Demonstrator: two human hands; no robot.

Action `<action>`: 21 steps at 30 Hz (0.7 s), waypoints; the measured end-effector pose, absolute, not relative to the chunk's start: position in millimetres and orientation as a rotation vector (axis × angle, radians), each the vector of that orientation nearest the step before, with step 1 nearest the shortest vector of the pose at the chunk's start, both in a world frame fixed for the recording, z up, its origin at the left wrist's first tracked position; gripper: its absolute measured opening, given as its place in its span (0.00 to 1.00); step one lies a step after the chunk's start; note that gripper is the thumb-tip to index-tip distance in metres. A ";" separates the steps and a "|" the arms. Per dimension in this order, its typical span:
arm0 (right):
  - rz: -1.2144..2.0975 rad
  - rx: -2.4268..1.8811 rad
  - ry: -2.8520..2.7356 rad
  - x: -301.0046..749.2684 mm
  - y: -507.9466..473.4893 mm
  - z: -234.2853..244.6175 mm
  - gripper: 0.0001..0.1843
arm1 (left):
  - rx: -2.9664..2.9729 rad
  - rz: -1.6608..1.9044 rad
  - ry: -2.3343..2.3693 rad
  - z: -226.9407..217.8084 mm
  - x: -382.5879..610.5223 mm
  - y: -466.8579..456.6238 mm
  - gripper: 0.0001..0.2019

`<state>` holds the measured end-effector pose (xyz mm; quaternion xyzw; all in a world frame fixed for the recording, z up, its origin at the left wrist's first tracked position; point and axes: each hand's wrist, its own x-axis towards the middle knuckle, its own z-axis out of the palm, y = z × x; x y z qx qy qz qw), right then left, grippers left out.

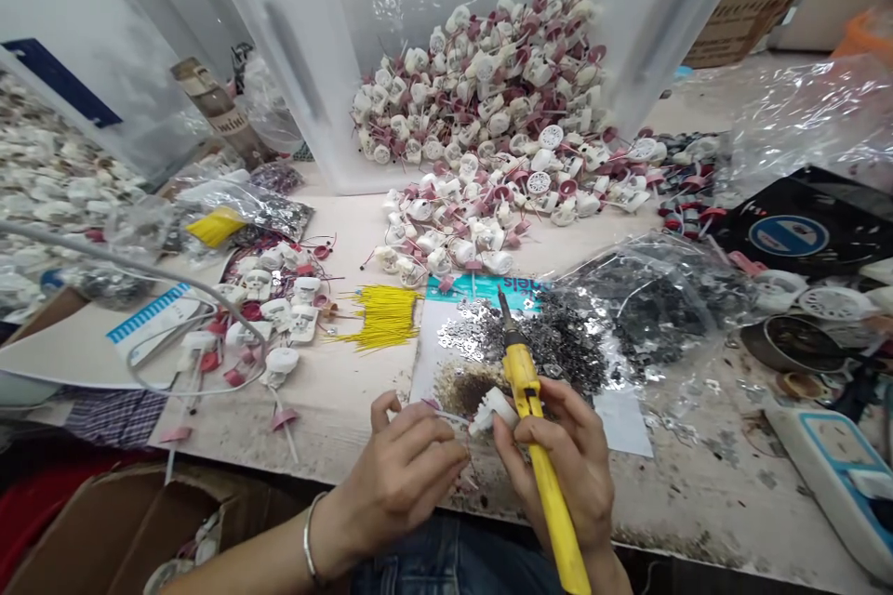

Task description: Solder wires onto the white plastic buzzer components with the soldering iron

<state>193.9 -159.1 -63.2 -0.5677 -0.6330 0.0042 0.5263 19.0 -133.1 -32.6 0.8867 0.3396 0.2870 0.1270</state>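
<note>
My right hand (pixel 572 465) is closed around a yellow soldering iron (pixel 520 372), its dark tip pointing up and away from me. Between the thumb and fingertips of that hand is a small white plastic part (pixel 492 411). A thin white stem with a pinkish end (pixel 446 414) reaches from this part towards my left hand (pixel 405 465). The left fingers are curled in beside the stem, and whatever they pinch is hidden. Beyond the hands lies a white sheet (pixel 425 372) with a brown burnt patch, bearing a pile of small shiny metal pieces (pixel 558 335).
A bundle of yellow wires (pixel 382 316) lies left of the sheet. White and pink assemblies (pixel 481 93) spill from a translucent bin (pixel 327 139) at the back. More assemblies (pixel 279 297) sit left. A power strip (pixel 823 474) and a metal cup (pixel 788 339) stand right.
</note>
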 end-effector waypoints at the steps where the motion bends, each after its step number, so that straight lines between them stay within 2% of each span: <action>1: 0.022 -1.361 -1.518 194.6 -158.9 -63.0 0.08 | 2.589 0.815 0.984 -29.6 16.4 -130.7 0.05; 4: 0.039 -1.385 -1.538 195.1 -157.0 -61.5 0.07 | 2.762 0.700 0.854 -27.6 12.1 -127.3 0.15; 8: 0.031 -1.420 -1.574 196.2 -156.2 -56.8 0.06 | 2.639 0.714 0.672 -39.1 12.5 -122.9 0.14; 12: 0.154 -1.412 -1.584 202.1 -158.7 -50.2 0.07 | 1.616 0.603 0.971 -44.2 16.3 -115.0 0.06; 16: 0.300 -1.442 -1.488 204.3 -157.4 -46.9 0.09 | 0.556 0.323 0.935 -49.3 16.2 -113.7 0.13; 21: 0.150 -1.328 -1.676 196.9 -145.2 -59.5 0.07 | 0.151 0.074 0.741 -65.3 -3.8 -128.1 0.16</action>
